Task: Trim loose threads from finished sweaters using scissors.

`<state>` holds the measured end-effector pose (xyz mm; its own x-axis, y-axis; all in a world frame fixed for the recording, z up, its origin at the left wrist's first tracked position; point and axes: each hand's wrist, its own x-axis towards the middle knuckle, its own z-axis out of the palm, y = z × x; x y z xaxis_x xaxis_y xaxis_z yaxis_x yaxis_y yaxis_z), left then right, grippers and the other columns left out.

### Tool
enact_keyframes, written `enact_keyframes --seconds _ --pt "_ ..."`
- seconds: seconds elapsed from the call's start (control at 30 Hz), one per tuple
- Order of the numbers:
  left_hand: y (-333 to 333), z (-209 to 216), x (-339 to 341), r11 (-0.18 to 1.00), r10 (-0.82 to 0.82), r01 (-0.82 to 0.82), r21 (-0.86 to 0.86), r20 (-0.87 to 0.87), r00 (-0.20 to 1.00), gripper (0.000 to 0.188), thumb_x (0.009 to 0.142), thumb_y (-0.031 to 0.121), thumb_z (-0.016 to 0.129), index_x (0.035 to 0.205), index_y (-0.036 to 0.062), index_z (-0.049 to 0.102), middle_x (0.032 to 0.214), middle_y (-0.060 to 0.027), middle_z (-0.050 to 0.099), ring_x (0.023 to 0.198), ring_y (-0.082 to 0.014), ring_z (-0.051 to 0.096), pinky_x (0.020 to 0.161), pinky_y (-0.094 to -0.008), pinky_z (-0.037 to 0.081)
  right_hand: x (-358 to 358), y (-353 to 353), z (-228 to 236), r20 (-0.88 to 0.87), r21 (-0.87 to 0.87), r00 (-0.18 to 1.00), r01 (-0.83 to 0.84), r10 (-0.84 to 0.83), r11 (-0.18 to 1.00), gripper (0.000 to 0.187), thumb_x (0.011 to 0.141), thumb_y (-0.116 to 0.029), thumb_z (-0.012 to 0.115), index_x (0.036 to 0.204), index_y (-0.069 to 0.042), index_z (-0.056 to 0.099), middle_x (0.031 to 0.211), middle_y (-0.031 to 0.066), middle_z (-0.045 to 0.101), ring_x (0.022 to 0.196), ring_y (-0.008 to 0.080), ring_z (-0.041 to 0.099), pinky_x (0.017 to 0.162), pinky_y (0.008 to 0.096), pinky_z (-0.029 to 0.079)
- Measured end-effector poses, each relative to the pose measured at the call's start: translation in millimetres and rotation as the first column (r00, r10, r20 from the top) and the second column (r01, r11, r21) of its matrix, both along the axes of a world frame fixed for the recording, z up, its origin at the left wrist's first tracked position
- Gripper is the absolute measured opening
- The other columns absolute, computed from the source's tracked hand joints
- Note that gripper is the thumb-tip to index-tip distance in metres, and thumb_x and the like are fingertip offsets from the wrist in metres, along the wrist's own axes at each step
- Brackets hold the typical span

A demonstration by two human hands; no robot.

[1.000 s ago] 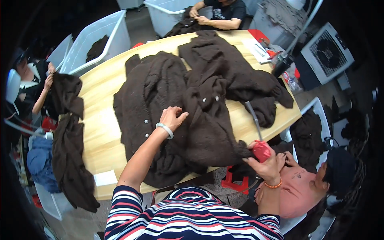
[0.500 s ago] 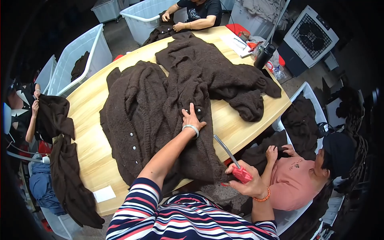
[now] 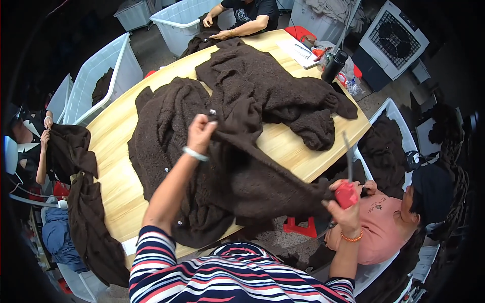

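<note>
A dark brown knit cardigan (image 3: 273,187) is stretched between my hands, partly lifted off the table. My left hand (image 3: 200,134) is closed on its edge, beside a shiny button (image 3: 212,111). My right hand (image 3: 345,212) grips a red-handled tool (image 3: 346,195) with a long, thin metal shaft pointing up. The cardigan's other end reaches this hand, and its fingers appear to hold that too. More brown knit (image 3: 166,126) with small pale buttons lies on the left, and another brown garment (image 3: 273,81) is heaped behind.
The light wooden table (image 3: 113,166) carries a black bottle (image 3: 334,65) and papers at the far right. A person in pink (image 3: 374,227) sits close by my right arm. Other people work at the far side and left. White bins (image 3: 106,86) and a red stool (image 3: 300,227) stand around.
My left hand has gone from lying spread on the cardigan to gripping its edge, farther up and left. My right hand has moved right and up with the tool, pulling the cloth taut.
</note>
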<state>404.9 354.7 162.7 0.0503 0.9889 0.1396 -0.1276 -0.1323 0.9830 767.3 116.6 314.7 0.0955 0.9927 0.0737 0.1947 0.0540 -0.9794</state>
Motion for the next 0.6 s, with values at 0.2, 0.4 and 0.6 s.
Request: enact_keyframes --seconds 0.2,0.4,0.6 --pt "-136 191 -97 0.999 0.045 -0.031 -0.038 0.464 0.885 0.05 0.086 0.016 0.056 0.13 -0.005 0.044 0.101 -0.0108 0.062 0.088 -0.0212 0.064 0.086 -0.0331 0.052 57 54 1 0.173 0.188 0.969 0.143 -0.176 0.972 0.035 0.072 0.005 0.068 0.106 0.001 0.059 0.106 0.004 0.059 0.102 0.0152 0.055 0.095 0.0297 0.042" --pt "-210 264 -102 0.984 0.153 -0.172 -0.039 -0.291 0.944 0.032 0.08 0.01 0.053 0.109 -0.0024 0.058 0.085 -0.0038 0.061 0.077 -0.0095 0.057 0.071 -0.0214 0.045 65 189 -6 0.24 0.343 0.962 0.042 -0.13 0.939 0.035 0.078 0.003 0.065 0.113 0.002 0.058 0.109 0.0046 0.062 0.103 0.0163 0.059 0.094 0.0314 0.045" --pt "-141 19 -175 0.856 0.233 -0.205 -0.475 0.0 0.973 0.019 0.087 0.003 0.065 0.105 -0.0012 0.067 0.092 -0.0029 0.068 0.083 -0.009 0.061 0.079 -0.0243 0.05 -37 319 -47 0.739 0.264 0.639 0.019 -0.215 0.964 0.028 0.082 -0.016 0.069 0.105 -0.003 0.061 0.093 0.0186 0.064 0.087 0.0299 0.064 0.078 0.0383 0.05"
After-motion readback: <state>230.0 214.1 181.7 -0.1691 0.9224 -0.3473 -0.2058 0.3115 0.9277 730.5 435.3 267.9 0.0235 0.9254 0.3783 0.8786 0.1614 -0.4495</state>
